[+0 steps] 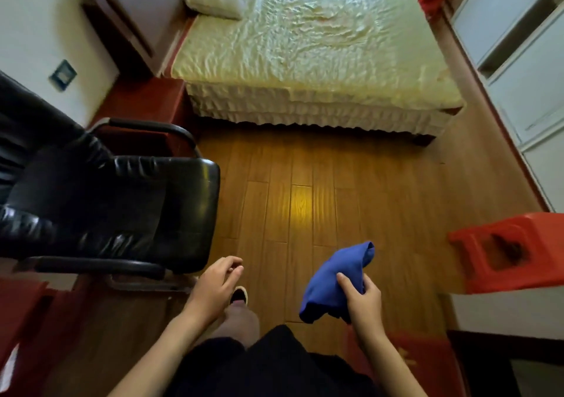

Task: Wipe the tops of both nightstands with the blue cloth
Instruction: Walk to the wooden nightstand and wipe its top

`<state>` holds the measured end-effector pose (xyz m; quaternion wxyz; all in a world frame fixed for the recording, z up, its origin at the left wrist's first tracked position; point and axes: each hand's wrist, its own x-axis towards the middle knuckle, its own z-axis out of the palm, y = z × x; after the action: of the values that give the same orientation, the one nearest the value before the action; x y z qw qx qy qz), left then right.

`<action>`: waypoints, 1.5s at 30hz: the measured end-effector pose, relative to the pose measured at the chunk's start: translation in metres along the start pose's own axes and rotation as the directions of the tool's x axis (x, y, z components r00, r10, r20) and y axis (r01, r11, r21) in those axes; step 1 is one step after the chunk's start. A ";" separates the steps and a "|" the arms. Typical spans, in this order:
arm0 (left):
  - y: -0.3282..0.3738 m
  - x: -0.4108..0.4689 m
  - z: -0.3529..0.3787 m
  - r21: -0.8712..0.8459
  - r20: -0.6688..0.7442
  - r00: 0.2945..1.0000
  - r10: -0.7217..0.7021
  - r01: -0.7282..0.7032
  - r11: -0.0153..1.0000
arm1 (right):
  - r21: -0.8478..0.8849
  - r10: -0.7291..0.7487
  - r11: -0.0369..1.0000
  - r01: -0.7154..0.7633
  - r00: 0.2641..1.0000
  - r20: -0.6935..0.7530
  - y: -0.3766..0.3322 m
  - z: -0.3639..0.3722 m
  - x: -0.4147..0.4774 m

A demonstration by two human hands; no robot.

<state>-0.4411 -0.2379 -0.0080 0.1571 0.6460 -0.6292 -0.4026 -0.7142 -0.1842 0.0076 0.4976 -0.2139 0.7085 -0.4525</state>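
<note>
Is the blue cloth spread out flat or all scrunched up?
Scrunched up. The blue cloth hangs in a loose bunch from the right hand, with folds drooping below the fingers, above the wooden floor.

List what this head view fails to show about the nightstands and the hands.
- Near nightstand, head view: the black chair covers its front, so the top shows only in part.
- Second nightstand: none can be made out; the bed blocks the far side.
- Blue cloth: bunched in the right hand, so its full extent is hidden.
- Left hand: fingers curled, nothing visible in them.
</note>
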 end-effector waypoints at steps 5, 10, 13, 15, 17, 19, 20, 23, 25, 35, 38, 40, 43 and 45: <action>0.005 0.052 -0.008 -0.003 -0.076 0.996 -0.045 0.045 0.999 | 0.018 -0.031 0.999 0.030 0.999 0.042 -0.031 0.024 0.054; -0.002 0.123 -0.018 -0.046 -0.135 0.983 -0.126 0.121 0.992 | -0.011 -0.064 0.998 0.066 0.989 0.135 -0.074 0.070 0.130; 0.001 0.180 -0.032 -0.071 -0.141 0.980 -0.142 0.133 0.989 | -0.049 -0.075 0.995 0.085 0.982 0.171 -0.108 0.096 0.183; 0.008 0.222 -0.046 -0.093 -0.138 0.978 -0.154 0.142 0.985 | -0.077 -0.077 0.993 0.091 0.982 0.170 -0.134 0.110 0.218; 0.020 0.264 -0.061 -0.112 -0.137 0.979 -0.148 0.133 0.985 | -0.102 -0.080 0.990 0.097 0.984 0.160 -0.161 0.119 0.251; 0.037 0.307 -0.075 -0.107 -0.142 0.983 -0.120 0.106 0.989 | -0.118 -0.087 0.987 0.105 0.986 0.144 -0.187 0.124 0.284; 0.047 0.327 -0.081 -0.105 -0.147 0.983 -0.109 0.094 0.990 | -0.129 -0.089 0.986 0.105 0.988 0.129 -0.199 0.125 0.300; 0.073 0.384 -0.096 -0.111 -0.153 0.984 -0.087 0.070 0.991 | -0.153 -0.092 0.983 0.106 0.991 0.093 -0.233 0.124 0.348; 0.086 0.421 -0.102 -0.114 -0.154 0.985 -0.083 0.066 0.991 | -0.170 -0.082 0.981 0.095 0.993 0.080 -0.253 0.123 0.383; 0.111 0.587 -0.117 -0.255 -0.261 0.920 -0.291 0.225 0.940 | -0.286 -0.083 0.946 0.150 0.969 0.234 -0.367 0.207 0.596; 0.119 0.612 -0.131 -0.352 -0.343 0.843 -0.414 0.293 0.889 | -0.343 -0.063 0.917 0.204 0.923 0.380 -0.407 0.268 0.646; 0.120 0.619 -0.143 -0.407 -0.378 0.785 -0.491 0.336 0.850 | -0.374 -0.045 0.892 0.254 0.873 0.485 -0.431 0.315 0.668; 0.112 0.618 -0.161 -0.511 -0.436 0.655 -0.617 0.385 0.769 | -0.412 -0.004 0.844 0.344 0.772 0.636 -0.455 0.389 0.684; 0.103 0.613 -0.170 -0.568 -0.448 0.566 -0.692 0.417 0.709 | -0.419 0.036 0.818 0.393 0.693 0.720 -0.464 0.436 0.686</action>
<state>-0.4607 -0.8821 -0.0259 0.3493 0.8622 -0.1987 -0.3083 -0.6739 -1.1193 0.0111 0.5968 -0.5716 0.5385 -0.1648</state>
